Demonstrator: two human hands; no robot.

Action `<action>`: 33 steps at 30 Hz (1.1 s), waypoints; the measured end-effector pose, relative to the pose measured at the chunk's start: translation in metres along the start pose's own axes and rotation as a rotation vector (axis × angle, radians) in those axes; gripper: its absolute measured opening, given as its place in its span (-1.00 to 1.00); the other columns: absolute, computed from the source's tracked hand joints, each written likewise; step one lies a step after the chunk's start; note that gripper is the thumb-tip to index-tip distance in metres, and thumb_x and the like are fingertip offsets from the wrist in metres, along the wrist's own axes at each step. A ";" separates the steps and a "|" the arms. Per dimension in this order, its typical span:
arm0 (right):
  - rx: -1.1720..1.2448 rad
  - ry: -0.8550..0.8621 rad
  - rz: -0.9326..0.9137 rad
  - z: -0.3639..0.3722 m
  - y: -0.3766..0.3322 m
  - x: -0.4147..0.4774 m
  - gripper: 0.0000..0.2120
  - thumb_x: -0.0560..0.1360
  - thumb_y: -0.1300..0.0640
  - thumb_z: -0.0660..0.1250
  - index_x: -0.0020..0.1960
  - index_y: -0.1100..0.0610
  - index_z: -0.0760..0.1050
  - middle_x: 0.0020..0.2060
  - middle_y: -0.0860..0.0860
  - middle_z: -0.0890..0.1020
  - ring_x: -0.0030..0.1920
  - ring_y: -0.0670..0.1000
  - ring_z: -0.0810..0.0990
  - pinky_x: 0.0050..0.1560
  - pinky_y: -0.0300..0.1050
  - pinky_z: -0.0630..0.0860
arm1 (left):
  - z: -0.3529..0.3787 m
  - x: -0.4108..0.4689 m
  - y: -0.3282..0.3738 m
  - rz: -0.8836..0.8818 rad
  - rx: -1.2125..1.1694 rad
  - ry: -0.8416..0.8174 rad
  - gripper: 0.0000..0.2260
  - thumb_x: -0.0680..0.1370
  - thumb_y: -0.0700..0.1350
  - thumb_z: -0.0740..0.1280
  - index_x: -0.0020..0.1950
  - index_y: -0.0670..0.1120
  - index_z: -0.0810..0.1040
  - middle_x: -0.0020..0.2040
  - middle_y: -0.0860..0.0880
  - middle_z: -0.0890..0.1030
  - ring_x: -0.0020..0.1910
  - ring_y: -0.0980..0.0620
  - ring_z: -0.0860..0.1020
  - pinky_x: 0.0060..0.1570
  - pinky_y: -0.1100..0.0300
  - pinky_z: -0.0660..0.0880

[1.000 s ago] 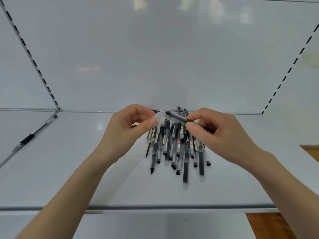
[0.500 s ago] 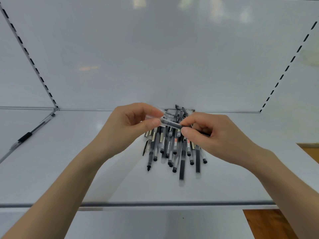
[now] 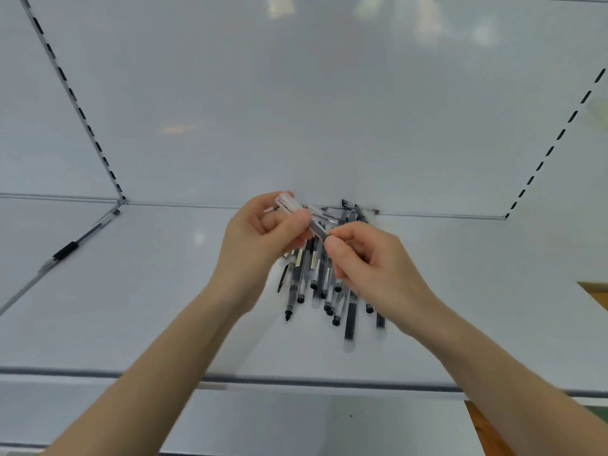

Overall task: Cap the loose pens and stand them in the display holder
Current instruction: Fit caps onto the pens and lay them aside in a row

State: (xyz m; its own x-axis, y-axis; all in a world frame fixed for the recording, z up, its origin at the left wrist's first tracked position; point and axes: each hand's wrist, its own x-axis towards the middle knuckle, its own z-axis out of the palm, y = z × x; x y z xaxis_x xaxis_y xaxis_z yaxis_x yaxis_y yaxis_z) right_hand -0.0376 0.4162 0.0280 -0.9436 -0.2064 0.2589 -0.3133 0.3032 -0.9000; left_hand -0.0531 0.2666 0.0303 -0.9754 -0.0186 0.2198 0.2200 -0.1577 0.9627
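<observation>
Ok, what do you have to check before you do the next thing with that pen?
1. The left hand grips the clear cap: ok.
2. The right hand pinches the pen: ok.
3. Cap pushed fully home: cannot tell, fingers hide the joint.
4. A display holder in sight: not ok, none shows.
5. The pile of pens lies back from the front edge of the shelf: ok.

held pen (image 3: 317, 227): motion-blurred, cap seating unclear | pen pile (image 3: 329, 291): top hidden behind left hand (image 3: 263, 238) and right hand (image 3: 371, 268), labels too small to read | forearms (image 3: 164, 373): cut by bottom edge
</observation>
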 end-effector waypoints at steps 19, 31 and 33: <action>-0.799 -0.340 -0.232 0.084 0.017 0.037 -0.68 0.57 0.01 0.14 0.26 0.11 0.43 0.28 -0.01 0.46 0.34 -0.02 0.33 0.23 -0.33 0.11 | -0.157 0.033 -0.019 -0.067 1.220 0.142 -0.73 0.53 0.02 0.25 -0.08 -0.19 0.55 -0.21 -0.05 0.50 -0.17 -0.06 0.46 -0.22 0.20 0.30; -0.872 -0.294 -0.161 0.102 0.022 0.045 -0.77 0.54 0.02 0.17 0.01 0.11 0.53 -0.02 -0.03 0.58 0.09 0.03 0.49 0.17 -0.11 0.38 | -0.222 0.059 -0.016 -0.162 1.772 0.145 -0.73 0.54 -0.32 0.07 0.20 -0.28 0.41 0.12 -0.31 0.47 0.13 -0.29 0.41 0.03 0.00 0.37; -0.888 -0.287 -0.143 0.106 0.021 0.047 -0.78 0.53 0.02 0.16 0.00 0.10 0.53 -0.02 -0.02 0.59 0.07 0.05 0.50 0.15 -0.06 0.40 | -0.220 0.060 -0.013 -0.161 1.734 0.131 -0.72 0.52 -0.34 0.07 0.20 -0.27 0.40 0.11 -0.32 0.47 0.10 -0.30 0.42 0.01 -0.01 0.36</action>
State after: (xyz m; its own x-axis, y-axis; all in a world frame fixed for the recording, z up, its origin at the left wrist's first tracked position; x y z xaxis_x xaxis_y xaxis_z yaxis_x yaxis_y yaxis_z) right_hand -0.0776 0.3147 -0.0161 -0.8646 -0.4817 0.1434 -0.5025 0.8309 -0.2389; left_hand -0.1181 0.0505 -0.0038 -0.9629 -0.1967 0.1846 -0.1944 0.9804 0.0304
